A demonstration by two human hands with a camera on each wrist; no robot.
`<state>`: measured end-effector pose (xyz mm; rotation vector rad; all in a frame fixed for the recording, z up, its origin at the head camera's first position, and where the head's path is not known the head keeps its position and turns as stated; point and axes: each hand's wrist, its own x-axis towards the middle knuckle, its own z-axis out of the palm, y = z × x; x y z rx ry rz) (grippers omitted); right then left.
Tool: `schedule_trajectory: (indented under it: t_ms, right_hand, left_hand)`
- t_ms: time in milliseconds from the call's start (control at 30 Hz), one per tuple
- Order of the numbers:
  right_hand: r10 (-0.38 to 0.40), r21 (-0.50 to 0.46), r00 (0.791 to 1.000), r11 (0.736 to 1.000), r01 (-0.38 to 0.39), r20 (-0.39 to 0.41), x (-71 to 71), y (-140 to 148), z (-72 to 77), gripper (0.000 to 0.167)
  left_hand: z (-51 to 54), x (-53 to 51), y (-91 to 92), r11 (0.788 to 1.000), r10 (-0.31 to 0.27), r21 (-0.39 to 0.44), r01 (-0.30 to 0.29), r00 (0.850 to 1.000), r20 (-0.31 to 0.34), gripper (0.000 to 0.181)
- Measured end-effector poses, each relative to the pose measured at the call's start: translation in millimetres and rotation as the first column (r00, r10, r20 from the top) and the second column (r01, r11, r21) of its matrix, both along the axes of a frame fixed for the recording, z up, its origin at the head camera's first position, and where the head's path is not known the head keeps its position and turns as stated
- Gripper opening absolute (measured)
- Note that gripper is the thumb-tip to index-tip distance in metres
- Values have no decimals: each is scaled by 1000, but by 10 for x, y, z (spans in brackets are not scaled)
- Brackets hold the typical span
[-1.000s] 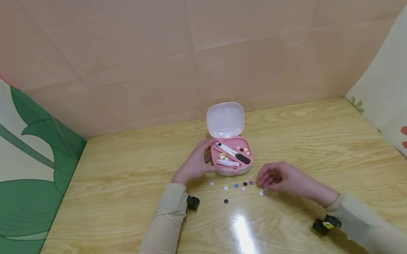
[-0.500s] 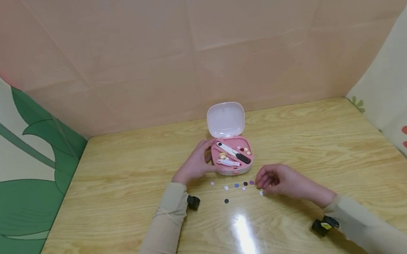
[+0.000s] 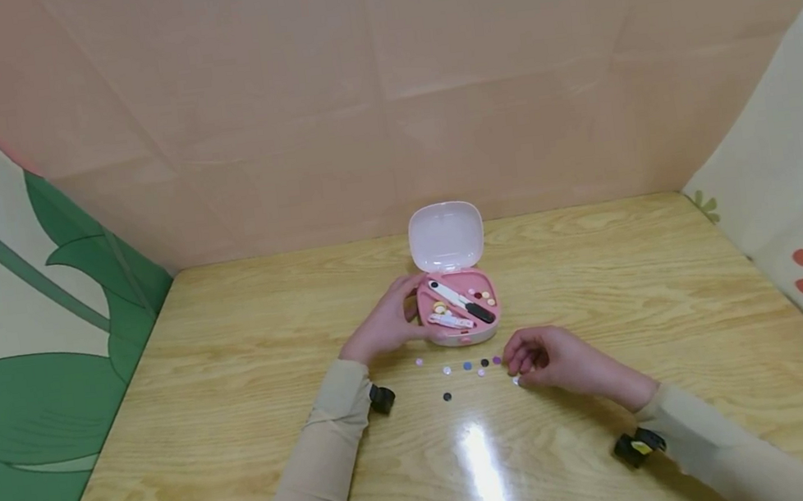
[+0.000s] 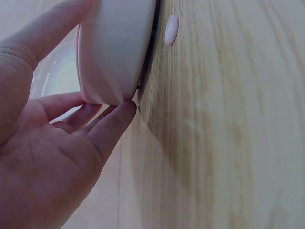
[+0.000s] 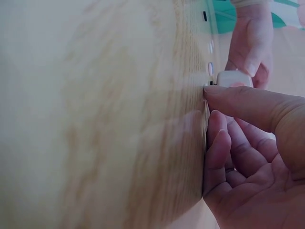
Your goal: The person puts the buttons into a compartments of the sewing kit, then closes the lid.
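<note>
A small pink and white box [image 3: 488, 331] stands on the table with its lid [image 3: 446, 237] raised. My left hand [image 3: 387, 322] holds its left side, the thumb at the front and the fingers farther back, as the left wrist view [image 4: 52, 138] shows. Inside lie a white and black tool [image 3: 461, 301], a white strip [image 3: 451, 322] and several buttons [image 3: 490, 302]. My right hand [image 3: 551, 356] rests on the table, fingers loosely curled. Its thumb [image 5: 238, 100] touches or nearly touches a white button [image 3: 516, 381], which it partly hides. A purple button [image 3: 497, 360] lies by the fingertips.
Several loose buttons lie before the box, among them a blue button [image 3: 468, 366], a black button [image 3: 447, 396] and a pale pink button [image 3: 419, 362]. The wooden table [image 3: 260, 316] meets a pink cloth backdrop [image 3: 274, 174] behind. Light glares off the front [image 3: 482, 473].
My right hand has shifted slightly left and toward me, its thumb now over part of the white button. My left hand and the box have stayed in place.
</note>
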<state>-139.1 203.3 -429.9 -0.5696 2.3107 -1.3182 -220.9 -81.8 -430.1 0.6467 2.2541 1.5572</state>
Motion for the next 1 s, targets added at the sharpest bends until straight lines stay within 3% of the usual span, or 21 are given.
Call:
schedule_trajectory:
  t_ms: [333,733,1000]
  right_hand:
    - [36,-10,996,999,-37,-77,14,0,-32,18]
    - [27,24,995,999,-25,-96,26,-3,-31,22]
    - [27,23,995,999,-25,-93,27,-5,-25,19]
  left_hand:
    - [-12,0,-1,1000,-5,17,5,1000,1,94]
    - [-5,19,-6,1000,0,-8,0,1000,-2,95]
    - [20,8,-3,1000,-24,18,23,999,23,94]
